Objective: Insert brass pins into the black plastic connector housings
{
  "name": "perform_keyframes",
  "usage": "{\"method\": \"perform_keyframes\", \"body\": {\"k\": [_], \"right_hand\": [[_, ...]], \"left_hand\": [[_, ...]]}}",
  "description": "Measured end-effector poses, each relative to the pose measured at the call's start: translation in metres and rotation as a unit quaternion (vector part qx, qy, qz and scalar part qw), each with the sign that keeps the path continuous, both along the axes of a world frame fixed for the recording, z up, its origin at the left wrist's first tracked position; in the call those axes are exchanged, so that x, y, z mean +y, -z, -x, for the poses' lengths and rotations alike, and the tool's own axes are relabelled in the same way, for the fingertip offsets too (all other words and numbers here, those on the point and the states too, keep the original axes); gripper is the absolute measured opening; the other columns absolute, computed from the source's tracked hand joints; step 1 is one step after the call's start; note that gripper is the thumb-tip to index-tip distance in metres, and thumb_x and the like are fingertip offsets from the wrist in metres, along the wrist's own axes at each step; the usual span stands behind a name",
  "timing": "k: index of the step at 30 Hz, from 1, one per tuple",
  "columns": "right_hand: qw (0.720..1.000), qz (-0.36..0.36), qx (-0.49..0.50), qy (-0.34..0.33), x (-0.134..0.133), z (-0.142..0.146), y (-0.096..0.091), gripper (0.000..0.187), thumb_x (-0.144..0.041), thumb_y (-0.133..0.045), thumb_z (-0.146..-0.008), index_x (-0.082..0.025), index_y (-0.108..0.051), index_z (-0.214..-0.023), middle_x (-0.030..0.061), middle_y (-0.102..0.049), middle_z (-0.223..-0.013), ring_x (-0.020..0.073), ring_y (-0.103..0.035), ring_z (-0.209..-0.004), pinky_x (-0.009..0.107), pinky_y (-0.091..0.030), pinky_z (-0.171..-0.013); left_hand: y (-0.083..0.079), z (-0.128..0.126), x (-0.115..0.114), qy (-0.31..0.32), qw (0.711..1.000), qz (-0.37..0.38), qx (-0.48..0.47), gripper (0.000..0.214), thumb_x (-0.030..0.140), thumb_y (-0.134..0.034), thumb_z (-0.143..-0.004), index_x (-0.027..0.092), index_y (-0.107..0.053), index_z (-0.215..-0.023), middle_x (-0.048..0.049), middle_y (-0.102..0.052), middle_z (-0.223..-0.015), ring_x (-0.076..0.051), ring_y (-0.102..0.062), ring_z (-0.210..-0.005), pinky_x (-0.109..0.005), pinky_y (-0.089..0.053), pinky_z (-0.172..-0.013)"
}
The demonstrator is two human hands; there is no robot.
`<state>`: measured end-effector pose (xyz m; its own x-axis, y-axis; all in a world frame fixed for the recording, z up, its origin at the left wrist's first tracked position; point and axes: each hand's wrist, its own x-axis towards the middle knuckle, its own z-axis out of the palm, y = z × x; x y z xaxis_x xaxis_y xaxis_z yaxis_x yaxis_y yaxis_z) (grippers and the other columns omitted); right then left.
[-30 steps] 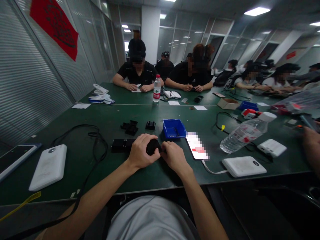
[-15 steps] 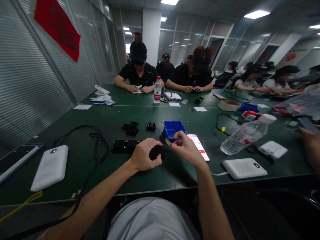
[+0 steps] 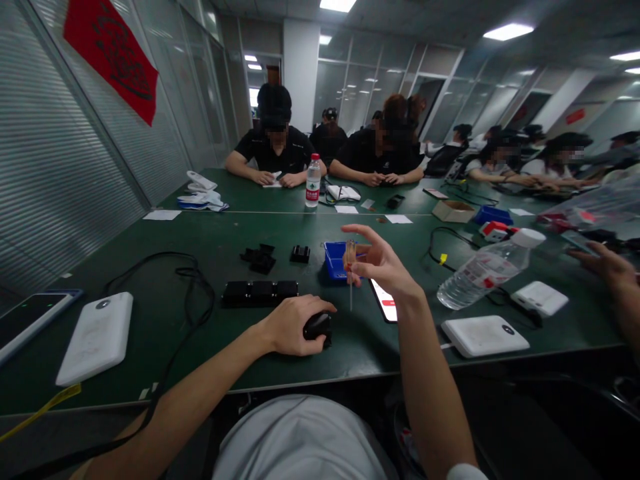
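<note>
On the green table [image 3: 200, 360], my left hand [image 3: 290, 325] is closed around a small black rounded part [image 3: 318, 327], its exact kind unclear. My right hand [image 3: 383, 260] is raised to the right of it, holding a small screwdriver [image 3: 351, 257] with a translucent amber handle and its thin shaft pointing down. The tip hangs apart from the black part. Behind the screwdriver stands a blue bin [image 3: 333, 257]. A row of black square modules [image 3: 263, 292] lies beyond my left hand. Farther back are a black bracket-like piece [image 3: 301, 253] and several loose black pieces [image 3: 259, 257].
A phone [image 3: 384, 303] lies partly under my right wrist. Right of it are a clear water bottle [image 3: 487, 270] and a white power bank [image 3: 485, 335]. At left lie another white power bank [image 3: 96, 337] and a black cable [image 3: 193, 293]. A person's hand [image 3: 610, 267] holds a phone at right.
My right hand has risen, and the screwdriver has turned from slanted to upright, shaft down. My left hand has moved slightly down and right with the black part, uncovering more of the module row.
</note>
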<state>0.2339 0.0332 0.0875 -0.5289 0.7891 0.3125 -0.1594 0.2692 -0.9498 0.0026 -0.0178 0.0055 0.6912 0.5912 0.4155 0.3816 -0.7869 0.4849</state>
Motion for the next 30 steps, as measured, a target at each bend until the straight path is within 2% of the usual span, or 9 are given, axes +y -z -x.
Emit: {"method": "perform_keyframes", "body": {"k": [3, 7, 11, 18, 24, 30], "right_hand": [[0.999, -0.011, -0.010, -0.033, 0.006, 0.007, 0.005, 0.053, -0.019, -0.075, -0.075, -0.022, -0.059, -0.126, -0.0022, -0.068, -0.081, 0.0136, -0.064, -0.067, 0.024, -0.049, -0.057], [0.998, 0.000, -0.006, -0.058, 0.009, 0.013, 0.018, 0.046, -0.019, -0.074, -0.073, -0.021, -0.065, -0.118, -0.0002, -0.069, -0.080, 0.0138, -0.061, -0.072, 0.020, -0.042, -0.055], [0.995, 0.034, 0.023, -0.093, 0.008, 0.013, 0.028, 0.039, -0.023, -0.073, -0.075, -0.022, -0.066, -0.114, 0.0014, -0.070, -0.083, 0.0127, -0.058, -0.066, 0.019, -0.039, -0.050], [0.988, 0.091, 0.048, -0.118, 0.006, 0.009, 0.031, 0.028, -0.027, -0.069, -0.077, -0.020, -0.069, -0.103, 0.0028, -0.067, -0.084, 0.0106, -0.056, -0.058, 0.019, -0.041, -0.044], [0.977, 0.112, 0.066, -0.167, 0.008, 0.005, 0.036, 0.025, -0.033, -0.073, -0.076, -0.018, -0.071, -0.097, 0.0041, -0.069, -0.082, 0.0114, -0.058, -0.056, 0.018, -0.041, -0.042], [0.974, 0.149, 0.057, -0.163, 0.006, 0.019, 0.040, 0.027, -0.035, -0.072, -0.075, -0.018, -0.071, -0.096, 0.0022, -0.064, -0.077, 0.0094, -0.051, -0.057, 0.014, -0.030, -0.041]], "left_hand": [[0.000, 0.000, -0.001, -0.001, 1.000, 0.010, 0.005, 0.050, 0.024, -0.069, -0.073, 0.020, -0.063, -0.123, -0.0091, -0.074, -0.117, -0.027, -0.072, -0.103, -0.039, -0.058, -0.097], [0.001, -0.001, -0.001, -0.008, 1.000, 0.015, 0.014, 0.050, 0.024, -0.071, -0.072, 0.019, -0.063, -0.122, -0.0098, -0.074, -0.118, -0.028, -0.072, -0.106, -0.040, -0.058, -0.098], [0.000, -0.001, -0.001, -0.017, 0.999, 0.024, 0.033, 0.048, 0.030, -0.077, -0.074, 0.019, -0.064, -0.119, -0.0095, -0.074, -0.115, -0.028, -0.072, -0.105, -0.040, -0.058, -0.096], [0.004, 0.000, 0.002, -0.021, 0.997, 0.013, 0.067, 0.037, 0.038, -0.079, -0.080, 0.021, -0.068, -0.111, -0.0080, -0.074, -0.112, -0.028, -0.072, -0.104, -0.039, -0.057, -0.094], [0.005, 0.002, 0.004, -0.020, 0.997, 0.019, 0.066, 0.037, 0.037, -0.078, -0.079, 0.021, -0.069, -0.110, -0.0069, -0.074, -0.112, -0.027, -0.072, -0.102, -0.039, -0.057, -0.094], [0.004, 0.007, 0.006, -0.032, 0.997, 0.016, 0.063, 0.034, 0.036, -0.077, -0.078, 0.023, -0.070, -0.109, -0.0053, -0.076, -0.112, -0.027, -0.073, -0.101, -0.039, -0.057, -0.094]]}}
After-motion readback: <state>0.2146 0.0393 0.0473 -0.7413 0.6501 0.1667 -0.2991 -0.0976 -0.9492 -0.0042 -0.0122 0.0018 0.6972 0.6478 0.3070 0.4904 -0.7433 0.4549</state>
